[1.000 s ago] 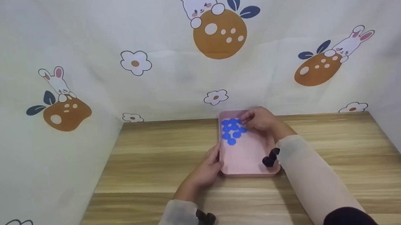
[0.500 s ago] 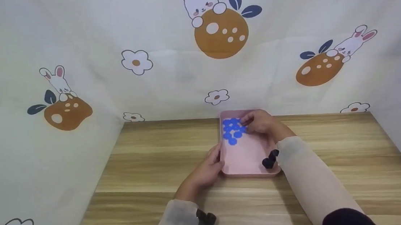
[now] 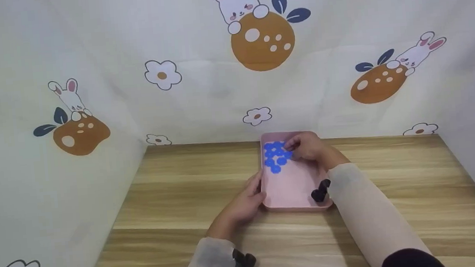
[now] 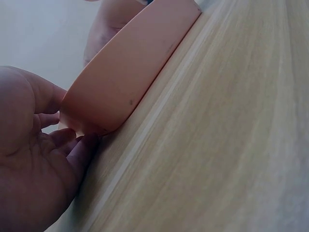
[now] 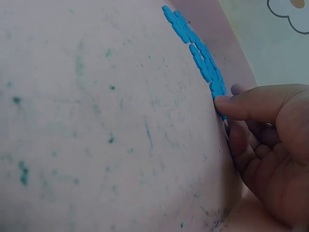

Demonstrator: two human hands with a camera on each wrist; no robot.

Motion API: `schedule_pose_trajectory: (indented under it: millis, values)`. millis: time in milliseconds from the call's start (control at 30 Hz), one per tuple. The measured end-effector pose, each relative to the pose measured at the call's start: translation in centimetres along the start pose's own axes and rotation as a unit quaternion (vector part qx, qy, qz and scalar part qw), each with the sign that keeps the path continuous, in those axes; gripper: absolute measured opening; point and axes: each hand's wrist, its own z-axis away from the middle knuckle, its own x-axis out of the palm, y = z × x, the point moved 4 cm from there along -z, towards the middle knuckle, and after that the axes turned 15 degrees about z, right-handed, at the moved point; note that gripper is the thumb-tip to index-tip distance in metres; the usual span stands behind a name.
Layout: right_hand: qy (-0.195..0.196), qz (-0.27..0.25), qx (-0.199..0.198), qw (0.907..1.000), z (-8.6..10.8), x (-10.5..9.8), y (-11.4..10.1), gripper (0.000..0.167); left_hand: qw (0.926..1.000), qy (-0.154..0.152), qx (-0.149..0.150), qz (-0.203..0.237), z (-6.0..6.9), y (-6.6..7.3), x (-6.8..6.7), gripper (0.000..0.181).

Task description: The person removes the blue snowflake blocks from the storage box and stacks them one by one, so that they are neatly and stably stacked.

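A shallow pink tray [image 3: 296, 186] lies on the wood-grain table against the back cloth. Several flat blue discs with scalloped edges [image 3: 274, 151] form a close cluster in its far left part; in the right wrist view the blue discs [image 5: 205, 63] lie in a curved row. My left hand [image 3: 245, 201] holds the tray's left side, with fingers at the wall [image 4: 113, 72] and rim. My right hand [image 3: 307, 146] reaches into the tray's far end. Its thumb and index finger [image 5: 236, 89] pinch the disc at the cluster's right edge, which they partly cover.
The wood-grain table [image 3: 182, 185] extends on both sides of the tray. A pale cloth [image 3: 204, 97] printed with rabbits, oranges and flowers stands behind and at the sides. Black wrist devices [image 3: 244, 260] sit at both cuffs. Small green specks mark the tray floor [image 5: 111, 116].
My right fingers have shifted slightly left and down at the edge of the cluster. The left hand and the tray keep their places; the head view tilts a little.
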Motion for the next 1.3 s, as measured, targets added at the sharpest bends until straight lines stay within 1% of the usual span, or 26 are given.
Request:
schedule_pose_trajectory:
  millis: [67, 167, 367, 567, 733, 800, 867, 1033, 1167, 1300]
  values:
    - [0.005, 0.003, -0.006, 1.0, 0.0, 0.0, 0.0, 0.04, 1.0, -0.001, 0.004, -0.004, 0.1, 0.0, 0.0, 0.07]
    - [0.006, -0.005, 0.002, 1.0, 0.1, 0.0, 0.1, 0.039, 0.9999, 0.0, 0.008, -0.007, 0.0, 0.0, 0.0, 0.069]
    - [0.011, 0.0, -0.013, 0.9999, 0.2, 0.1, 0.2, 0.038, 0.9999, 0.0, 0.01, -0.013, 0.0, 0.0, 0.1, 0.069]
    - [0.012, -0.023, 0.004, 0.9997, 0.1, 0.2, 0.2, 0.033, 1.0, 0.001, -0.003, -0.005, -0.1, 0.1, 0.0, 0.069]
    - [0.019, -0.038, 0.017, 0.9989, 0.1, -0.1, -0.1, 0.024, 0.9999, 0.001, 0.003, -0.012, -0.2, 0.1, 0.1, 0.069]
    - [0.021, -0.047, 0.025, 0.9984, 0.2, -0.2, -0.2, 0.023, 0.9999, 0.001, 0.003, -0.012, -0.1, 0.1, 0.1, 0.069]
    - [0.025, -0.05, 0.023, 0.9982, 0.4, -0.5, -0.4, 0.024, 1.0, 0.001, 0.006, -0.005, -0.1, 0.1, 0.1, 0.069]
    - [0.055, -0.061, 0.019, 0.9964, 1.3, -1.8, -0.8, 0.025, 0.9996, -0.007, 0.019, 0.017, -0.1, 0.3, 0.2, 0.07]
    - [0.069, -0.109, 0.031, 0.9912, 2.6, -2.8, -0.6, 0.026, 0.9997, -0.008, 0.013, 0.019, -0.1, 0.3, 0.2, 0.071]
    - [0.076, -0.15, 0.042, 0.9849, 3.9, -3.5, 0.2, 0.027, 0.9998, -0.006, 0.01, 0.018, 0.0, 0.3, 0.2, 0.07]
